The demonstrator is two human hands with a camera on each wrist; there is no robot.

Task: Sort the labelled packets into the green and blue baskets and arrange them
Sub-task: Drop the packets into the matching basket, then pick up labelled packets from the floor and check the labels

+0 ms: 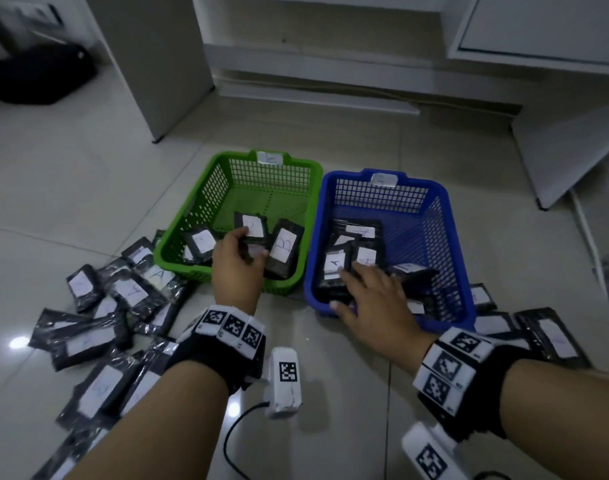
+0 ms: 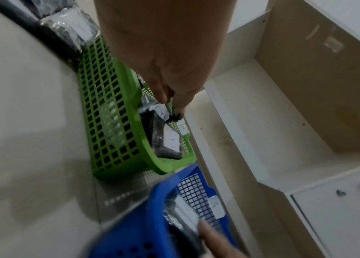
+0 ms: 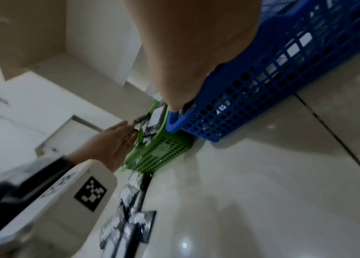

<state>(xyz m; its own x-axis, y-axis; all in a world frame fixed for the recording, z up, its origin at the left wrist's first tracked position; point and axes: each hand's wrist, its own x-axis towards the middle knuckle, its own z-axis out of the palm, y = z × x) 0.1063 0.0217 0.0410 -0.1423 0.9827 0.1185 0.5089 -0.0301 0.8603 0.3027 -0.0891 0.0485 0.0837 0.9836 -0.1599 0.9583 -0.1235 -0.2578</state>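
Observation:
A green basket point(image 1: 206, 188) and a blue basket point(image 1: 452, 237) stand side by side on the tiled floor, each with a paper tag on its far rim. Black packets with white labels lie in both. My left hand point(image 1: 242, 249) reaches into the green basket and pinches the lower edge of an upright packet point(image 1: 251, 225); another packet marked B point(image 1: 284, 247) leans to its right. My right hand point(image 1: 362, 289) rests with spread, straight fingers on the stacked packets point(image 1: 334, 265) at the near left of the blue basket. The left wrist view shows the pinch point(image 2: 172, 108).
Loose labelled packets are heaped on the floor to the left of the green basket point(image 1: 99, 306) and behind the right wrist point(image 1: 552, 337). White cabinet panels point(image 1: 164, 64) and a low shelf point(image 1: 330, 95) stand beyond the baskets. A black cable point(image 1: 234, 441) trails by my left wrist.

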